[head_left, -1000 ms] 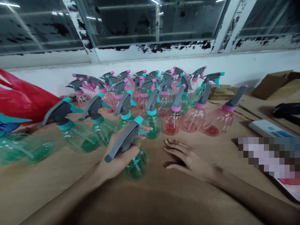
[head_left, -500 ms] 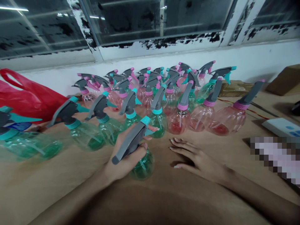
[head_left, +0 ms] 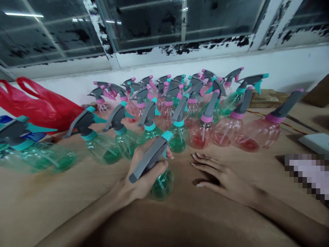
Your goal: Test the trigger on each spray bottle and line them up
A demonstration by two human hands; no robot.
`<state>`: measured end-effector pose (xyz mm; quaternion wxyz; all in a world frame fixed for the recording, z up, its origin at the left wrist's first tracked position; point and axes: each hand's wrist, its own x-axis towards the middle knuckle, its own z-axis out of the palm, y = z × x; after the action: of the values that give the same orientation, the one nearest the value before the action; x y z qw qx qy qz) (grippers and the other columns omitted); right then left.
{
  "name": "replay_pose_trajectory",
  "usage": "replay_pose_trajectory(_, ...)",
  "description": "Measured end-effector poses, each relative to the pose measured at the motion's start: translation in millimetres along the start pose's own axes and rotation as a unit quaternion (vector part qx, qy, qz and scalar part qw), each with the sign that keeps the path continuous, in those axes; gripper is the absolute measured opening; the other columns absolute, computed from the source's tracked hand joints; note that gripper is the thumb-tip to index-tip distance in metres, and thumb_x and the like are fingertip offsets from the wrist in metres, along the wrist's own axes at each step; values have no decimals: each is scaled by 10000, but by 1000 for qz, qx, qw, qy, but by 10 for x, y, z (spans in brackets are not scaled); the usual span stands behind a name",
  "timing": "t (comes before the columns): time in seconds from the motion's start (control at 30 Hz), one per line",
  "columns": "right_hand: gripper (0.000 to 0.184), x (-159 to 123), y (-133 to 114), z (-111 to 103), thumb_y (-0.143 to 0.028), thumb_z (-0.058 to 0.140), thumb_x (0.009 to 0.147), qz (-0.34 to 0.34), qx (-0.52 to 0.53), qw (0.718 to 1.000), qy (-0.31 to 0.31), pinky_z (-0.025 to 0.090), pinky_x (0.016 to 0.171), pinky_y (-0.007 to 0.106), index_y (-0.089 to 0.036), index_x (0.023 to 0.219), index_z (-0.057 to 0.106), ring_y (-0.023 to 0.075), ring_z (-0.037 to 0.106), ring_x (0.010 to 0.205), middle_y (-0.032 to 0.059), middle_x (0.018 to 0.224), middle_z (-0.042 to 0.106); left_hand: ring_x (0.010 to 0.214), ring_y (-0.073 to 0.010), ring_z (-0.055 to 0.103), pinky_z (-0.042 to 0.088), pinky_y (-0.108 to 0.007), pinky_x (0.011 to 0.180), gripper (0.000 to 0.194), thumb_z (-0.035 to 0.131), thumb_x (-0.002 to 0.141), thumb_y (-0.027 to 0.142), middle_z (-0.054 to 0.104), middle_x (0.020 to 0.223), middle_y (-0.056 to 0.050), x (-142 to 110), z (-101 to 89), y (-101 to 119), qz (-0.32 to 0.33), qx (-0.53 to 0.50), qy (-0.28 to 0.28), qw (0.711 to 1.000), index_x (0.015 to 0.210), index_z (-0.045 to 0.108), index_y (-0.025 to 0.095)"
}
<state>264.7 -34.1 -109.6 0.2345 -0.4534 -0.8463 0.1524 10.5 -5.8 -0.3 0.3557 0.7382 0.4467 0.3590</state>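
My left hand (head_left: 144,171) is closed around the neck of a green spray bottle (head_left: 163,183) with a grey trigger head and turquoise nozzle; the bottle is upright at the table's near middle. Its collar is hidden by my fingers. To the right, my right hand (head_left: 218,175) lies palm down on the table with fingers stretched out, holding nothing. Just beyond both hands stand a green spray bottle (head_left: 178,139) with a turquoise collar and a pink spray bottle (head_left: 202,135) with a pink collar.
Several more green and pink spray bottles crowd the wooden table (head_left: 84,199) towards the white wall. A red plastic bag (head_left: 51,109) lies at the back left. On the right are a cardboard box (head_left: 269,98), a white box (head_left: 315,142) and a blurred-out patch.
The whole view has shifted, so things appear slightly further right. My left hand still grips the spray bottle, and a fingertip by the trigger looks more curled. My right hand stays flat.
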Motion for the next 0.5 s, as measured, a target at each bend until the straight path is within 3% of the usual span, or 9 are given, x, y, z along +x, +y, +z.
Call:
replay_pose_trajectory(0.2,500,4,-3,-8,-462,543,847,1,-14,1000,-6,337,1069,483,-299,1313,466,235,375,1302,13,1396,455,617,-186,572,493,-337,609,284,528,774,337,614,733,5,13,48,60,-14,6,-16,1000,1048,595,296)
replay_pose_trajectory(0.4,496,-1,1,-10,-470,534,849,4,-25,1000,-15,327,1078,474,-295,1309,472,232,361,1310,8,1401,449,623,-177,539,468,-348,657,140,513,810,331,548,714,9,18,86,39,-1,16,15,1000,935,522,268)
replay_pose_trajectory(0.5,498,-5,17,-2,-475,524,853,5,-30,999,-16,331,1075,474,-291,1312,469,232,358,1312,10,1405,443,584,-170,527,459,-341,627,180,490,830,338,542,693,13,8,74,28,7,21,3,1000,993,526,269)
